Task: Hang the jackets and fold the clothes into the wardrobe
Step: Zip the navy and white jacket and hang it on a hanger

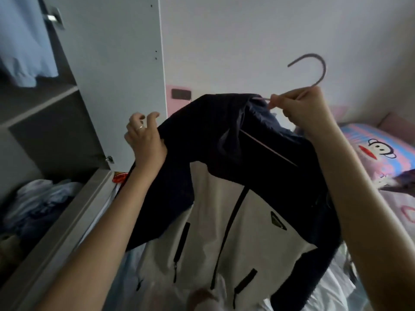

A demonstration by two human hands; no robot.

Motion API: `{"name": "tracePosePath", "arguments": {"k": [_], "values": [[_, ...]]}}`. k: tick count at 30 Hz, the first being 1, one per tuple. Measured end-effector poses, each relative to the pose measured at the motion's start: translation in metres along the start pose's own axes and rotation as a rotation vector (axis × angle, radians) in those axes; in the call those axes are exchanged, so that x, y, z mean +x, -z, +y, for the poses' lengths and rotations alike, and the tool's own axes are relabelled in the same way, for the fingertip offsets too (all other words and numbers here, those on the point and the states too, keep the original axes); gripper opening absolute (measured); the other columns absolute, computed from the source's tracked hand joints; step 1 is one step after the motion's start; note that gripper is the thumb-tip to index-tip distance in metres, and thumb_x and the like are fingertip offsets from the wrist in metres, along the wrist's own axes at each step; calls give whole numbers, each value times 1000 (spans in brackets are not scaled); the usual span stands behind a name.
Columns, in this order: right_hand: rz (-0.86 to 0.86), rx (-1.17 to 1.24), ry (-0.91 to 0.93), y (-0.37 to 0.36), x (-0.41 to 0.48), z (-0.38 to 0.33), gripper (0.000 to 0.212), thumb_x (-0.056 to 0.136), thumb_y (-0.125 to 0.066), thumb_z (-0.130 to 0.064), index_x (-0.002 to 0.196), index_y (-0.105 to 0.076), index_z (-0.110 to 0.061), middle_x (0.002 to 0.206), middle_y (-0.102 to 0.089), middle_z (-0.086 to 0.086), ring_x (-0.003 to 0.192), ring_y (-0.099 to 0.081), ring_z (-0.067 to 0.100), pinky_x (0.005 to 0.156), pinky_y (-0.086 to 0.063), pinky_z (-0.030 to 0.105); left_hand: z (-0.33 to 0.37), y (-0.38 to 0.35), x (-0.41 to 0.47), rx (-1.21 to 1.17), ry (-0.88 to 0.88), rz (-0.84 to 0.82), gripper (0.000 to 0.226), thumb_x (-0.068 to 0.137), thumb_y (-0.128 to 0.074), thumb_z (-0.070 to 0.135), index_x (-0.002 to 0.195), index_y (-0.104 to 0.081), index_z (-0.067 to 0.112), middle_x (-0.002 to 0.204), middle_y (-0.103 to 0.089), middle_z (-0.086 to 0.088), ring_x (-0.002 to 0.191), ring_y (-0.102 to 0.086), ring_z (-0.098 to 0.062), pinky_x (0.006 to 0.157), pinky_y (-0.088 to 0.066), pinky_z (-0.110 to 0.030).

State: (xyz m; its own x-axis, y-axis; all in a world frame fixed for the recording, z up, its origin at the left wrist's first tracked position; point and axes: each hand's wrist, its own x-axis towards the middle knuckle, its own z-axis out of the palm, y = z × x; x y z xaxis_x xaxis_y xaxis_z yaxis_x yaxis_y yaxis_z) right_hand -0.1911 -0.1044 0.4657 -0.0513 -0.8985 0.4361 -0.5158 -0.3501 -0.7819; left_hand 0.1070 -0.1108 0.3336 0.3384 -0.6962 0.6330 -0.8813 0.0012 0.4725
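Jacket: navy shoulders and sleeves, white body, dark front zip and zipped pockets, small triangular badge on chest. Held up in the air, front facing the camera, draped over a hanger with a grey-purple hook tilted right. Wardrobe stands open at left, shelves grey.

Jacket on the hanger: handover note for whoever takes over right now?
Left hand: gripping the shoulder of the navy-and-white jacket, fingers partly open above the fabric.
Right hand: pinching the neck of the hanger, hook up and free.
Hanger bar is inside the jacket; jacket held in the air in front of the open wardrobe.
Done: jacket is on the hanger, shoulder being set.
Left: hook it onto a rail, which is not in view. A light blue garment already hangs inside; loose clothes lie in the lower compartment, unfolded.
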Motion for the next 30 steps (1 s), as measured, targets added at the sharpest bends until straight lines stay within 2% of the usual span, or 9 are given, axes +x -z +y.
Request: {"name": "tracePosePath", "arguments": {"k": [4, 6, 9, 13, 16, 18, 24, 27, 30], "values": [[-121, 114, -71, -50, 85, 5, 17, 88, -65, -17, 82, -72, -2, 32, -37, -12, 31, -27, 4, 35, -25, 15, 21, -35, 40, -142, -116, -61, 24, 86, -64, 25, 104, -60, 10, 114, -50, -11, 103, -51, -27, 83, -39, -33], [-230, 201, -154, -77, 108, 13, 20, 91, -62, -17, 83, -70, -1, 34, -36, -10, 31, -26, 5, 34, -21, 15, 37, -55, 49, -265, -104, -343, 42, 89, -52, 52, 104, -62, 15, 106, -62, -3, 97, -59, -22, 77, -46, -30], [-455, 360, -337, -117, 170, 24, 22, 95, -55, -17, 82, -65, -3, 37, -29, -10, 31, -21, 2, 31, -16, 14, 51, -107, 89, -615, 222, -717, 92, 65, -57, 79, 136, -45, 22, 129, -57, 5, 119, -54, -15, 100, -44, -32], [-660, 482, -451, -136, 211, 29, 20, 94, -53, -12, 78, -64, -10, 38, -27, -12, 29, -19, -1, 27, -13, 11, 56, -165, 112, -833, 446, -477, 105, 46, -85, 55, 134, -44, 14, 127, -59, 4, 119, -55, -10, 101, -45, -30], [-797, 505, -436, -146, 260, 10, 33, 94, -53, -13, 63, -61, -17, 39, -25, -13, 28, -17, 0, 26, -12, 11, 59, -186, 144, -1032, 461, -311, 80, 66, -86, 21, 133, -43, 13, 120, -61, 10, 114, -58, -2, 92, -47, -18], [-869, 544, -445, -154, 285, -8, 24, 96, -51, -15, 72, -55, -18, 40, -23, -13, 28, -17, 1, 27, -10, 11, 56, -184, 159, -1082, 389, -260, 73, 74, -76, 1, 133, -36, 19, 120, -55, 16, 109, -55, 10, 92, -47, -15], [-1089, 621, -408, -223, 314, -60, 19, 98, -43, -15, 94, -60, -9, 41, -24, -12, 28, -19, 3, 30, -9, 14, -15, -174, 196, -741, 271, -100, 68, 67, -80, 37, 126, -50, 20, 123, -58, 2, 121, -52, -7, 101, -43, -24], [-1275, 731, -353, -283, 301, -97, 15, 91, -47, -14, 96, -57, -4, 44, -27, -11, 30, -23, 3, 31, -13, 14, -71, -140, 205, -612, 349, -200, 55, 81, -74, 19, 129, -48, 24, 124, -56, 4, 124, -49, -14, 100, -41, -21], [-1250, 691, -110, -313, 293, -105, 15, 92, -47, -7, 101, -54, 2, 52, -32, -8, 40, -25, 2, 37, -15, 12, -99, -120, 211, -518, 556, -626, 39, 96, -52, 26, 133, -39, 25, 118, -54, 4, 109, -57, -17, 92, -46, -25]]}}
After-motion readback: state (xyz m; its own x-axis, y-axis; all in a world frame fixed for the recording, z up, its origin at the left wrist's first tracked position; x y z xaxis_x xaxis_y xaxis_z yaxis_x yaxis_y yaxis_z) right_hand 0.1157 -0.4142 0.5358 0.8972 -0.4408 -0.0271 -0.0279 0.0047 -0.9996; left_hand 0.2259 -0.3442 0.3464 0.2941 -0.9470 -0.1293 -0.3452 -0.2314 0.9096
